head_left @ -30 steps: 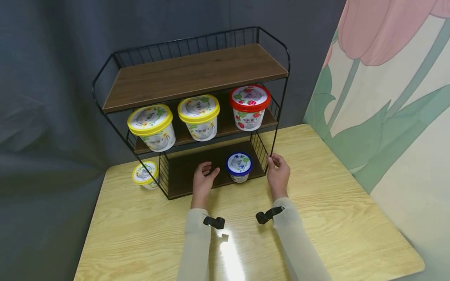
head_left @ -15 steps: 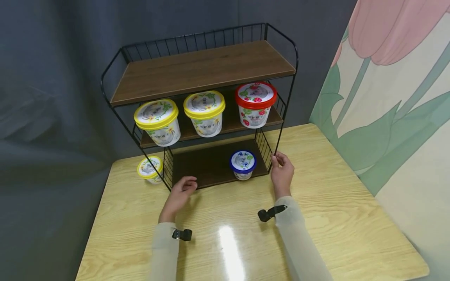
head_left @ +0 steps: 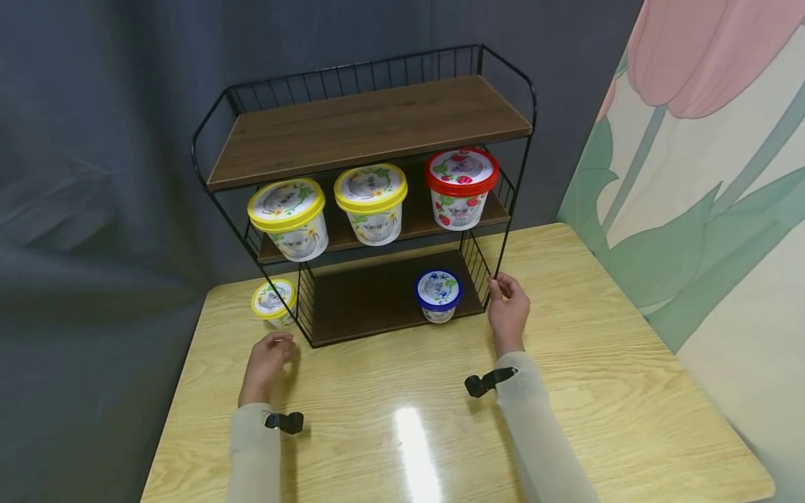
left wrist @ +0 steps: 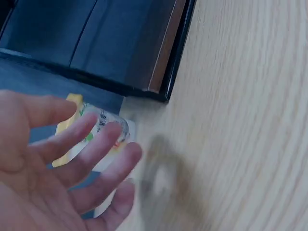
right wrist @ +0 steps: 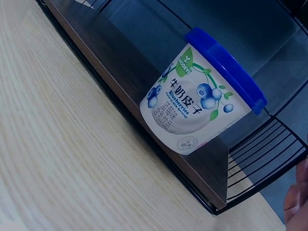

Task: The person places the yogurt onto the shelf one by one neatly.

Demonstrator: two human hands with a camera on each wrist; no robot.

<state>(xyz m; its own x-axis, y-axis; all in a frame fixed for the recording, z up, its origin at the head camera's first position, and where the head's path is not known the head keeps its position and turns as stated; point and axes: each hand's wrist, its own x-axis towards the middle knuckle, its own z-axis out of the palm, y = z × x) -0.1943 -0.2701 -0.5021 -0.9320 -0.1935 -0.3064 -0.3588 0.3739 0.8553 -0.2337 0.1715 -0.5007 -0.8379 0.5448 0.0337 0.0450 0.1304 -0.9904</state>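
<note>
My left hand (head_left: 266,363) hovers over the table in front of a yellow-lidded tub (head_left: 272,299), its fingers loosely spread and holding nothing. That tub stands on the table just outside the left end of a black wire shelf rack (head_left: 377,126). In the left wrist view the fingers partly cover the tub (left wrist: 103,126). My right hand (head_left: 511,314) pinches the rack's front right post low down. Close to it, a blue-lidded blueberry tub (head_left: 438,296) stands upright on the bottom board; the right wrist view shows its printed side (right wrist: 192,101).
On the middle shelf stand two yellow-lidded tubs, one at the left (head_left: 289,218) and one nearer the centre (head_left: 371,202), plus a red-lidded tub (head_left: 462,187) at the right. A dark curtain (head_left: 113,175) hangs behind. The wooden table (head_left: 566,391) extends toward me.
My left hand has moved left, from beside the blue-lidded tub to in front of the tub outside the rack. The right hand stays at the post. The head view has shifted slightly.
</note>
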